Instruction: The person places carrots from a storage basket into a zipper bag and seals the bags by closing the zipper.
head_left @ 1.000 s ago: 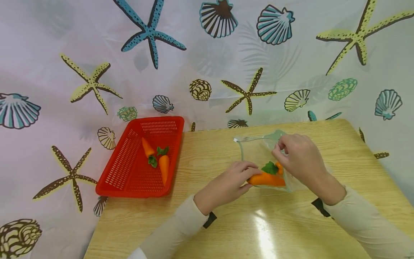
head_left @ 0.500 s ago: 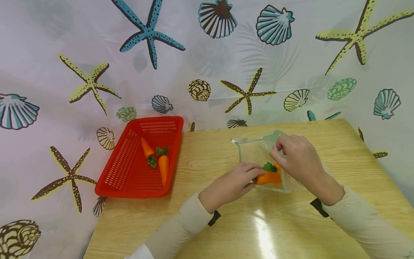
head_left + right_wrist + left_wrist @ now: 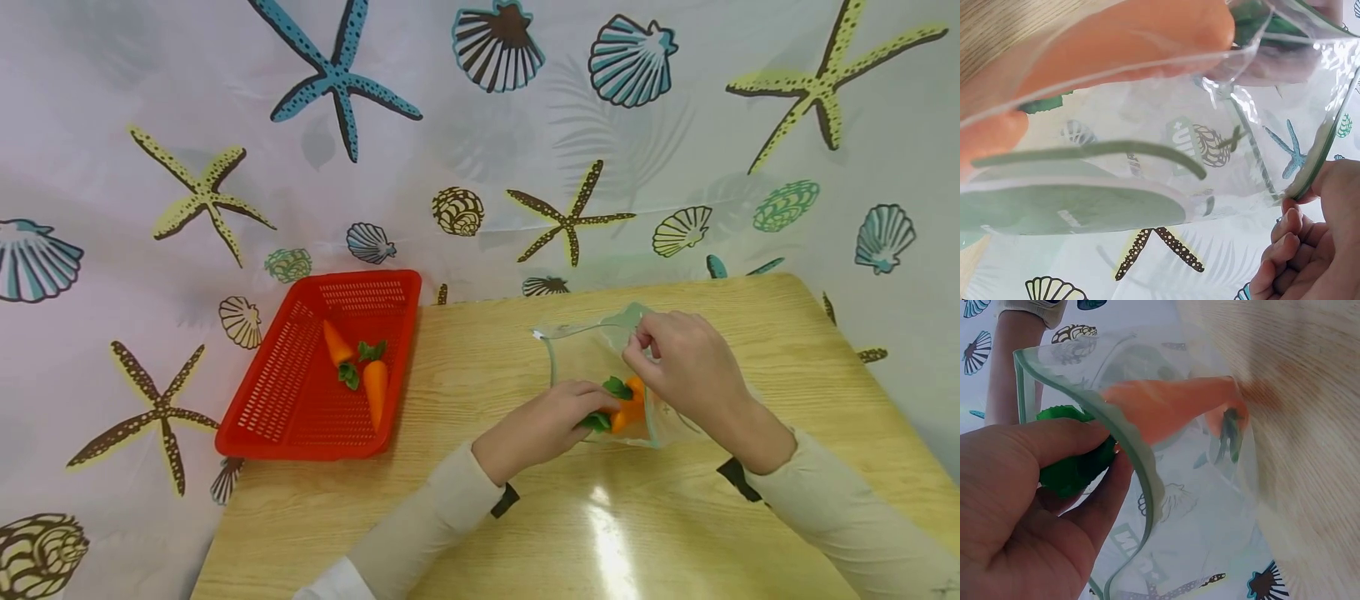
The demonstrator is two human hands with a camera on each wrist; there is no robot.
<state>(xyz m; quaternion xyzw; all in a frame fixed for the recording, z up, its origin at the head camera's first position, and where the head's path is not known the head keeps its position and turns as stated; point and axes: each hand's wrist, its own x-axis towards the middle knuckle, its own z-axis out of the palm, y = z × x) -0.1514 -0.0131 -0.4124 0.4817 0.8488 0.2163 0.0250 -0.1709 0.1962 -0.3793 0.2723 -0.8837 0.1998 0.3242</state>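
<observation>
My left hand (image 3: 543, 425) pinches a carrot (image 3: 1160, 406) by its green leafy top (image 3: 1063, 472). The orange body lies inside a clear zip bag (image 3: 581, 354) with pale green edging, and the fingertips are at the bag's mouth. A second carrot (image 3: 1241, 419) is deeper in the bag, partly hidden by the first. My right hand (image 3: 688, 367) pinches the bag's edge at its upper corner, with thumb and index finger on the green rim (image 3: 1319, 159) in the right wrist view. The mouth stands apart between both hands.
A red perforated basket (image 3: 307, 433) stands at the table's left, with two carrots in it, one upper (image 3: 337, 342) and one lower (image 3: 375, 392). Wooden table (image 3: 480, 350) lies between basket and bag. A curtain (image 3: 495, 142) printed with starfish and shells hangs behind.
My left hand has moved right, pushing the carrot farther into the bag; its green top now shows at the fingers. My right hand keeps its grip on the bag.
</observation>
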